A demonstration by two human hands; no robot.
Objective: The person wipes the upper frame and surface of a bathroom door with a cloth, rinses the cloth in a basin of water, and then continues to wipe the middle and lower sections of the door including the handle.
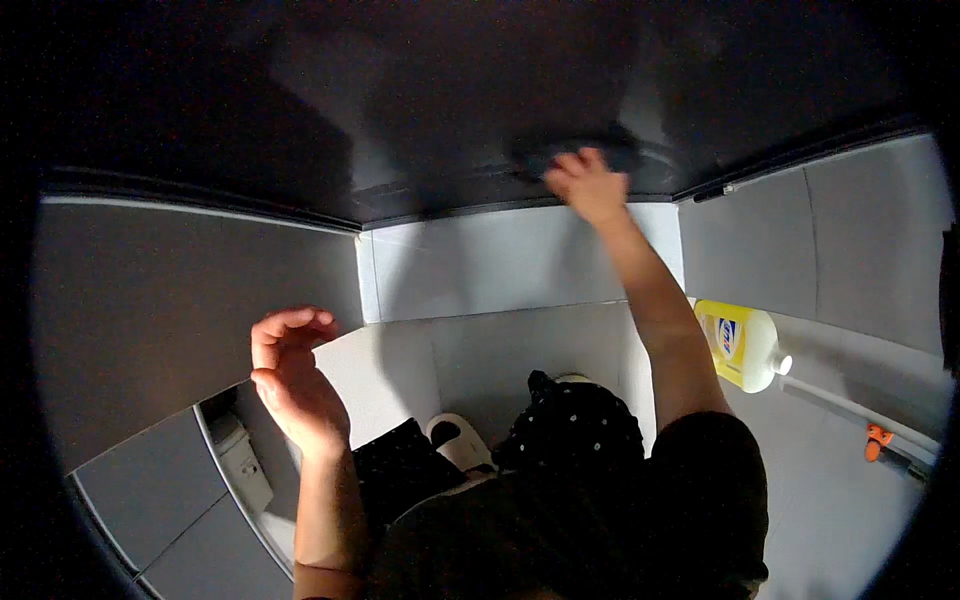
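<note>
My right hand (590, 187) reaches forward with its fingers bent against the lower part of a glossy black panel (450, 120). A dark patch (628, 158) spreads around those fingers; whether it is a cloth or only shadow is hard to make out. My left hand (300, 385) hangs in the air at the left, its fingers loosely curved and apart, holding nothing. Below the panel runs a pale grey wall strip (500, 255).
Right of my right forearm is a bottle (735, 345) of yellow liquid with a white cap. Farther right lies an orange-ended tool (877, 442). A white slipper (460, 440) shows on the floor. At lower left, a white box-like fitting (243, 465) sits beside grey panels (150, 510).
</note>
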